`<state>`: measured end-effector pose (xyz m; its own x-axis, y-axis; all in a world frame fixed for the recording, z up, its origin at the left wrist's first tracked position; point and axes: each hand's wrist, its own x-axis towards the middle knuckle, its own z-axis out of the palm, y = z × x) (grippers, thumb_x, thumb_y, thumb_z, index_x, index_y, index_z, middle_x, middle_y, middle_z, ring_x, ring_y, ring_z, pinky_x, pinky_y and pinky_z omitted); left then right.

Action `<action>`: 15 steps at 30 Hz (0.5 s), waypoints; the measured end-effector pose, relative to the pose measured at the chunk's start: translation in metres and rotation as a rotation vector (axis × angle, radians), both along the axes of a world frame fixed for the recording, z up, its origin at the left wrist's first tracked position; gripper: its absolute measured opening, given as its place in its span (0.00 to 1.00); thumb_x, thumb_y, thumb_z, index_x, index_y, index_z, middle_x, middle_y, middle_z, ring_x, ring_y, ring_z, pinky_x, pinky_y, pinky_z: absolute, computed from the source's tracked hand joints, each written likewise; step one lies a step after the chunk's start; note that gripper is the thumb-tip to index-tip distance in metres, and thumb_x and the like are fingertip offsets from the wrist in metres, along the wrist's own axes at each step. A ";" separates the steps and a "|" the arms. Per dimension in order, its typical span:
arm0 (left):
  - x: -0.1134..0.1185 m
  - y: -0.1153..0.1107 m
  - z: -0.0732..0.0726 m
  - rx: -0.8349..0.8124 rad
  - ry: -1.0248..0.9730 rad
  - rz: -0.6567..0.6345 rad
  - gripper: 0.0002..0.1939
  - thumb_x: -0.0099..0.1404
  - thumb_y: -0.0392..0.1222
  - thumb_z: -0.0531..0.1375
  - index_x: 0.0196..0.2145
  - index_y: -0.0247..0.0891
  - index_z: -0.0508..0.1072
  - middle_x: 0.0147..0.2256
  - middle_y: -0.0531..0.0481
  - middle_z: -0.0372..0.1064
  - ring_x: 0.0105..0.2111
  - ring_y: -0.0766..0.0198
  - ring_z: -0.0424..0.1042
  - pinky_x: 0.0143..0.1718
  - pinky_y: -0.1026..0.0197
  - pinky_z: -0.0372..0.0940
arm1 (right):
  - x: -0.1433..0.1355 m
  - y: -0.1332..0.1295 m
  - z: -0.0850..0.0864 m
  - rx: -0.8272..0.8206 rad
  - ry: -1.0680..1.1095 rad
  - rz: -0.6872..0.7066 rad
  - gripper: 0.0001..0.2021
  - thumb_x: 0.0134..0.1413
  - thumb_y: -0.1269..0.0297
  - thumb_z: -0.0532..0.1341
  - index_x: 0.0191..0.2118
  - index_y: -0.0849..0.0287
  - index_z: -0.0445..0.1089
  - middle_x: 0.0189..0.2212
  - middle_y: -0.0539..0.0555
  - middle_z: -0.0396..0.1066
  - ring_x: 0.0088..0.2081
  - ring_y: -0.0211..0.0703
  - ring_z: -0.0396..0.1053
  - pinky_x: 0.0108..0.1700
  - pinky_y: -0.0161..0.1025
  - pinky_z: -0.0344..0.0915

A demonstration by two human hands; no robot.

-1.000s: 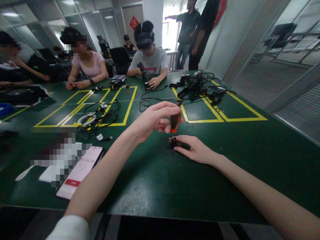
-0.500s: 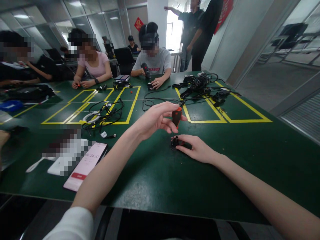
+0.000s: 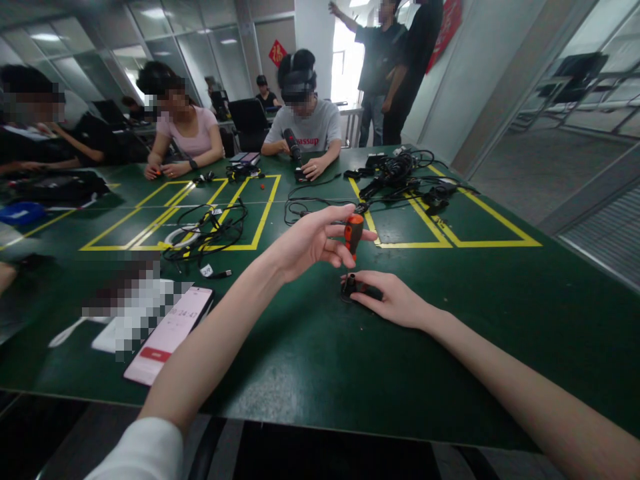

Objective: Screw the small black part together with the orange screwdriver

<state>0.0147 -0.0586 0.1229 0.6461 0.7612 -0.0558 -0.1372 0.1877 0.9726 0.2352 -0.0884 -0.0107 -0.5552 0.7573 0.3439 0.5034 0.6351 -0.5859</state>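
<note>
Screwdriver (image 3: 353, 231), orange and black: upright, centre, its shaft directed down onto a small black part (image 3: 350, 285). Left hand (image 3: 320, 240): loosely curled, thumb and fingers about the screwdriver handle. Right hand (image 3: 395, 299): partly closed, pinching the black part against the desk (image 3: 310, 373). Bearings from the screwdriver: open room for moving from 3 to 6 o'clock, as far as the desk's near edge; phone (image 3: 170, 333) at 8 o'clock, beside the left forearm; looped cables (image 3: 235, 223) at 9 o'clock; cable heap (image 3: 395, 170) at 1 o'clock. Hard to make out: shaft tip; black part, partly covered by right fingers. Pixelated: white item (image 3: 107, 339) beside phone. Surface: green, yellow tape rectangles (image 3: 495, 244). Room: glass partitions, seated co-workers toward 10 to 11 o'clock.
</note>
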 end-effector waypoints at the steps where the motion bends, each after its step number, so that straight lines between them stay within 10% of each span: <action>1: 0.000 0.000 0.000 -0.009 -0.003 0.007 0.20 0.64 0.56 0.68 0.39 0.37 0.70 0.34 0.47 0.77 0.22 0.68 0.73 0.21 0.67 0.61 | 0.000 0.000 0.000 0.000 0.000 0.002 0.13 0.68 0.61 0.62 0.54 0.57 0.77 0.46 0.59 0.83 0.41 0.48 0.81 0.46 0.45 0.79; 10: 0.002 -0.006 0.001 0.060 0.019 0.065 0.18 0.56 0.47 0.76 0.40 0.34 0.78 0.25 0.58 0.63 0.19 0.78 0.57 0.19 0.72 0.47 | 0.000 -0.001 0.001 0.052 0.001 0.003 0.14 0.68 0.61 0.63 0.54 0.59 0.77 0.45 0.60 0.83 0.40 0.49 0.82 0.45 0.45 0.80; 15: 0.001 -0.004 0.001 0.056 0.005 0.011 0.19 0.63 0.54 0.69 0.37 0.34 0.75 0.34 0.47 0.76 0.22 0.72 0.68 0.22 0.69 0.61 | 0.000 -0.001 0.002 0.045 -0.014 0.000 0.14 0.68 0.61 0.63 0.55 0.57 0.77 0.46 0.59 0.83 0.41 0.49 0.82 0.47 0.45 0.80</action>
<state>0.0160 -0.0623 0.1243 0.6373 0.7704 -0.0162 -0.1345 0.1319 0.9821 0.2356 -0.0896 -0.0091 -0.5605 0.7411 0.3695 0.5110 0.6607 -0.5499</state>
